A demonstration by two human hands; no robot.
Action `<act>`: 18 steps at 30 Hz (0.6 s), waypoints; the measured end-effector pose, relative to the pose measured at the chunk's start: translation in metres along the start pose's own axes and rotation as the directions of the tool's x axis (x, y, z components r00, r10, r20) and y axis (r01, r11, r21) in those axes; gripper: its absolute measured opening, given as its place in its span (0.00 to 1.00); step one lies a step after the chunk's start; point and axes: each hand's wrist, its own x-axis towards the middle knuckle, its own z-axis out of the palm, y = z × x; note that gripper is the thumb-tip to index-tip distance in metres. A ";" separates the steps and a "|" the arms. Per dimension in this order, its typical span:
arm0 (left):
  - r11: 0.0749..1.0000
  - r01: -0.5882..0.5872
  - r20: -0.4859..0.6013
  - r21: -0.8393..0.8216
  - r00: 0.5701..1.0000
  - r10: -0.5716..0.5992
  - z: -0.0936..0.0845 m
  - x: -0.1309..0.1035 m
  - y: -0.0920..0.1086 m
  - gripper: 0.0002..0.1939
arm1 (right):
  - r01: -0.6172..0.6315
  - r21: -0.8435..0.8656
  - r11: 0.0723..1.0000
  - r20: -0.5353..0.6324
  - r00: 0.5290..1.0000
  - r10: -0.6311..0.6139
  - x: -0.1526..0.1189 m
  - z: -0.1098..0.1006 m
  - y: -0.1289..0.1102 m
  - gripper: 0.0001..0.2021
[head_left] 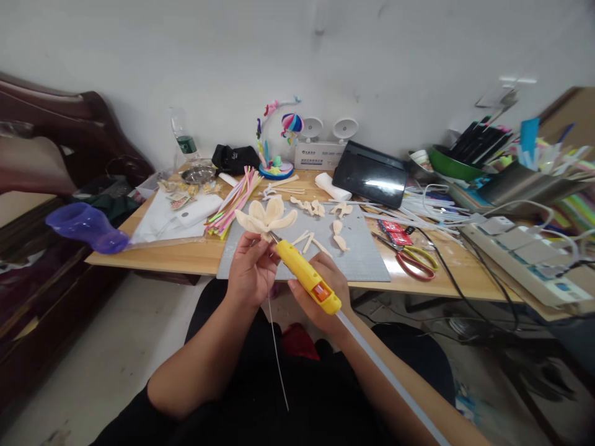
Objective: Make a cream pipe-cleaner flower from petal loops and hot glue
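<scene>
Between the fingertips of my left hand is a cream-coloured craft flower with several open petals. A thin wire stem hangs down from it past my wrist. My right hand is wrapped round a yellow hot glue gun. Its nozzle touches or nearly touches the base of the flower, close to my left fingertips. A long translucent glue stick runs out of the gun's back end over my right forearm. Cream petal pieces and short cream strips lie on the grey cutting mat.
Red-and-yellow-handled scissors lie right of the mat. Pink and yellow pipe cleaners are bunched at its left. Behind stand a colourful craft ornament and a black tray-like object. A power strip with cables sits at the right.
</scene>
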 end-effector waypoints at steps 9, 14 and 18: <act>0.999 0.007 -0.044 -0.045 0.999 -0.009 0.001 0.000 0.000 0.10 | 0.000 -0.027 1.000 0.044 0.999 0.001 -0.002 0.002 0.003 0.12; 0.998 -0.025 -0.040 -0.062 0.999 0.022 -0.001 0.003 -0.002 0.09 | -0.058 0.040 0.998 0.063 0.996 0.055 -0.001 -0.002 0.002 0.11; 0.998 -0.018 -0.056 -0.052 0.998 0.015 -0.003 0.005 0.002 0.10 | -0.073 0.171 0.983 0.065 0.996 0.063 -0.007 -0.012 0.012 0.02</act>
